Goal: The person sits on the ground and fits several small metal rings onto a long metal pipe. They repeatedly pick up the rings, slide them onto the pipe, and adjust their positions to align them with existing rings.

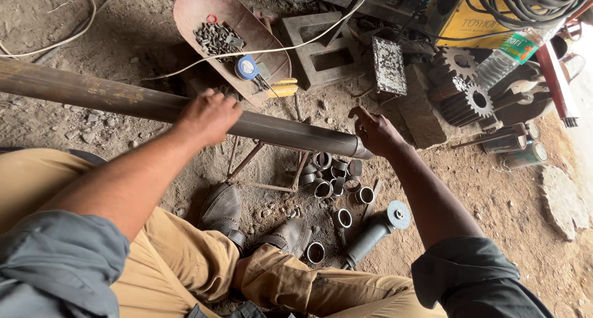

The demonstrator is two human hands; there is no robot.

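Note:
A long dark steel pipe [111, 99] runs from the left edge to the middle, resting on a small metal stand [262, 167]. My left hand [209, 115] lies on top of the pipe near its middle, fingers curled over it. My right hand [374, 133] is at the pipe's cut end [358, 148], fingers spread and touching the rim. Below the end lies a heap of several short cut pipe rings [333, 176].
An angle grinder [374, 231] lies on the dirt by my right knee. A rusty shovel pan [231, 40] holds small metal parts and a blue tape measure [247, 66]. Gears [469, 83], a concrete block [321, 52], a plastic bottle [513, 52] and a yellow machine [482, 15] stand beyond.

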